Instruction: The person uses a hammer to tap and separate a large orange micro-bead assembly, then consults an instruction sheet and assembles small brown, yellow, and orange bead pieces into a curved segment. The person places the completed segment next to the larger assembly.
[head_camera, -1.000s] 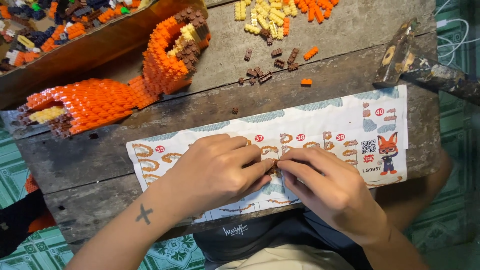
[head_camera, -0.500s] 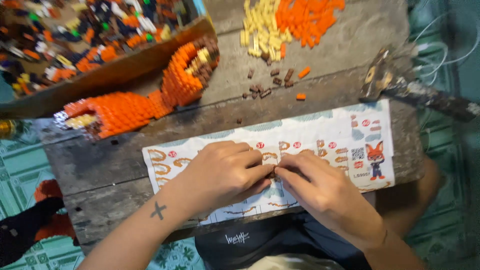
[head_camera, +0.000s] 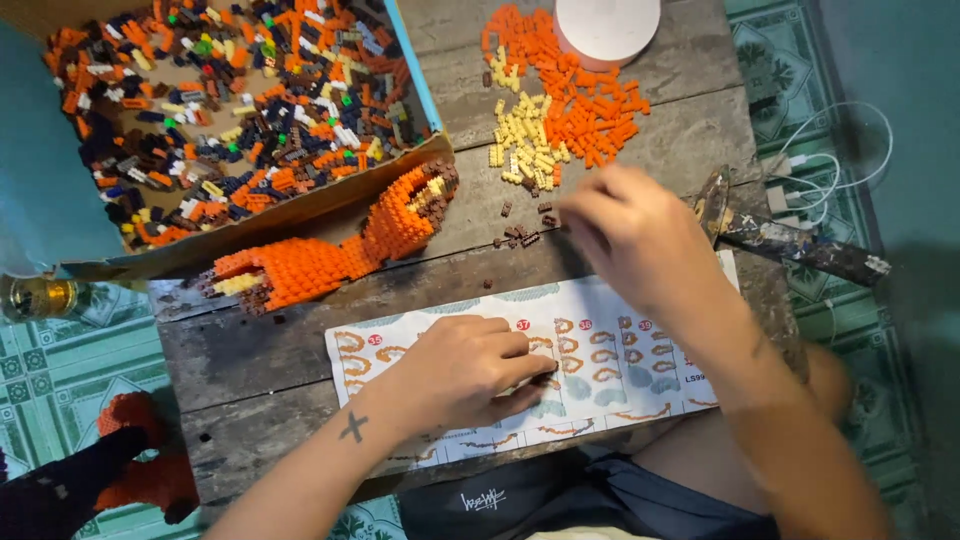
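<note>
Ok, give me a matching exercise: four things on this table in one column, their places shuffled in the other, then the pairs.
1 left hand
2 right hand
3 orange brick model
4 mixed loose bricks

a in the cardboard tray
b lifted by the small brown bricks
c resting on the instruction sheet
d on the wooden table beside the tray

1-c, 2-b, 3-d, 4-a

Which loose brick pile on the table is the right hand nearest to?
The small scatter of brown bricks, just left of the right hand. The orange pile and cream pile lie farther up the table.
</note>
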